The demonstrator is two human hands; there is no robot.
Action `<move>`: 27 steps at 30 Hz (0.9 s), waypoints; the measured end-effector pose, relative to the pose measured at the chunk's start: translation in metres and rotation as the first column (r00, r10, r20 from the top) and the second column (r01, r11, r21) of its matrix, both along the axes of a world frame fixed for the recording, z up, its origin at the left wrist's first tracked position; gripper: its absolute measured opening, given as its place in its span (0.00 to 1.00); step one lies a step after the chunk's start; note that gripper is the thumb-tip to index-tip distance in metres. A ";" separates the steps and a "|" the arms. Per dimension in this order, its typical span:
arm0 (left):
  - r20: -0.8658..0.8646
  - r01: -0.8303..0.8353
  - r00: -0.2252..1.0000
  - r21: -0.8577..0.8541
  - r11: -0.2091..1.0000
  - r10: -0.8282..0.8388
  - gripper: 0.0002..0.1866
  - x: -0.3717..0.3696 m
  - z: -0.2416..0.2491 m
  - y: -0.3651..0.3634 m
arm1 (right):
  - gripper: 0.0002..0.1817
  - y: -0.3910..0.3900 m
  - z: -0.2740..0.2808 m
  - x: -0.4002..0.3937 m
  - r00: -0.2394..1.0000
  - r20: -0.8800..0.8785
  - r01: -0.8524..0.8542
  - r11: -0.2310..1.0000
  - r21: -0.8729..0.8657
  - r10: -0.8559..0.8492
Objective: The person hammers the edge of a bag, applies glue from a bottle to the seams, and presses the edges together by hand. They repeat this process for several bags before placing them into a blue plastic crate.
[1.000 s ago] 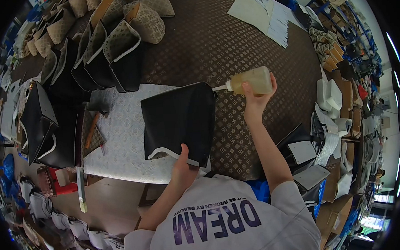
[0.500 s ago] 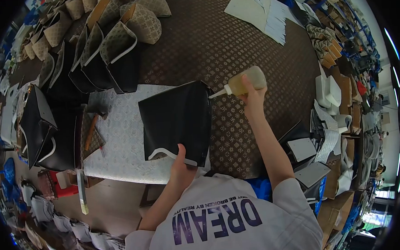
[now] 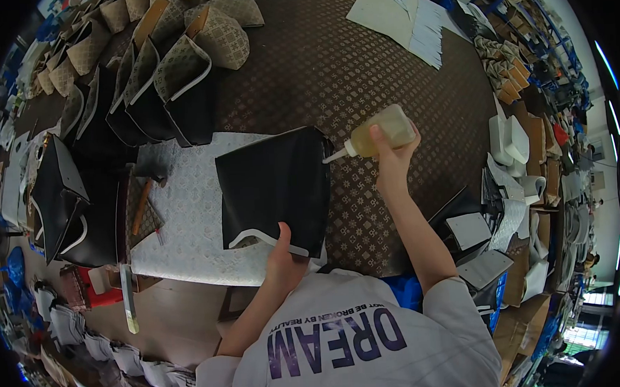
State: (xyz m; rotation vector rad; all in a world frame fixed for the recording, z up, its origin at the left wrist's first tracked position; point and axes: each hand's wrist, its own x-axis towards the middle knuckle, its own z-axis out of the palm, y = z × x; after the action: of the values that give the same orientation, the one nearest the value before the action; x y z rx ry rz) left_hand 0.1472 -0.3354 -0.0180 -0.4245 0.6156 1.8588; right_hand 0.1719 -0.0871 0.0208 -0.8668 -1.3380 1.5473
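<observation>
A black bag body (image 3: 271,185) lies flat over the patterned sheet, its white-edged opening facing me. My left hand (image 3: 284,261) is closed on the bag's near edge, thumb on top and the other fingers hidden beneath. In my right hand (image 3: 394,154) is a clear squeeze bottle (image 3: 384,130) of yellowish liquid, held tilted. Its white nozzle (image 3: 335,156) points left, with the tip at the bag's right side edge; whether it touches is too fine to tell.
Several black bags with patterned linings (image 3: 186,95) stand at the back left. More black bag pieces (image 3: 58,200) sit at the left. An orange-handled tool (image 3: 141,206) rests on the pale sheet (image 3: 186,235). White-grey material (image 3: 399,20) lies far right on the brown patterned table (image 3: 368,232).
The nozzle tip has slid a little toward me along the bag's right edge. My right hand has turned slightly, tilting the bottle more. The bag and my left hand have barely shifted.
</observation>
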 end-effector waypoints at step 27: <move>-0.941 -0.010 -0.087 -0.326 0.945 -0.326 0.39 -0.072 0.048 0.000 | 0.31 -0.037 0.051 0.084 0.887 -0.424 -0.277 0.947 -0.165 0.185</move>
State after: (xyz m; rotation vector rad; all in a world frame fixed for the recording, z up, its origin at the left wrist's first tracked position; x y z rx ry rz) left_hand 0.0752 -0.3356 0.0298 1.1433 1.8473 1.5211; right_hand 0.2562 -0.1237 0.0718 -0.4835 -1.0048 1.9676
